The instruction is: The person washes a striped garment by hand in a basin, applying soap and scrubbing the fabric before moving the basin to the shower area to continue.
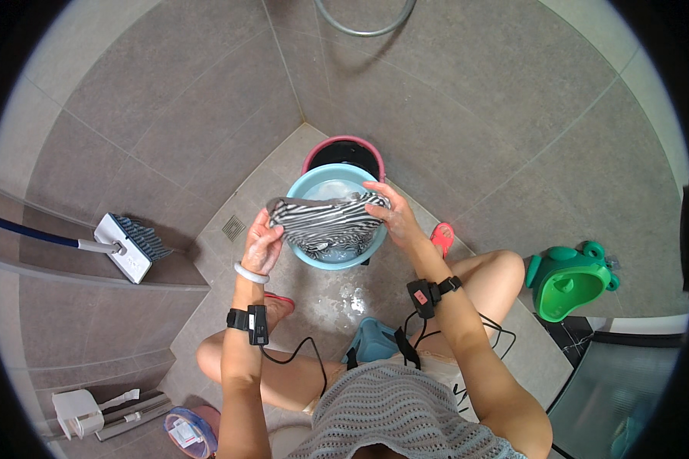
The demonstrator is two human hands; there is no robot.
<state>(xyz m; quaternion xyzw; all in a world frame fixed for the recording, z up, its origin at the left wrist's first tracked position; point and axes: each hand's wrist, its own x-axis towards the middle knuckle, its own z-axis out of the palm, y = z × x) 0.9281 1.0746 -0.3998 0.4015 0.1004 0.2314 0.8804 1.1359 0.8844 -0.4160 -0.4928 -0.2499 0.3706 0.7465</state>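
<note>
A black-and-white striped piece of fabric (329,223), likely a garment, is stretched between my two hands above a light blue basin (305,182). My left hand (263,242) pinches its left end, thumb against fingers. At the other end, my right hand (391,217) grips the cloth between thumb and fingers, with some fingertips reaching past the upper edge. Part of the fabric hangs down into the basin, where water and pale suds show. Whether the lowest folds touch the water is hard to make out.
Behind the blue basin stands a pink-rimmed tub (343,139) with dark contents. A blue stool (373,342) is beneath me. Wet suds (344,300) spot the tiles. A floor drain (233,227) and flat mop (126,249) lie left; a green frog-shaped urinal (565,287) is right.
</note>
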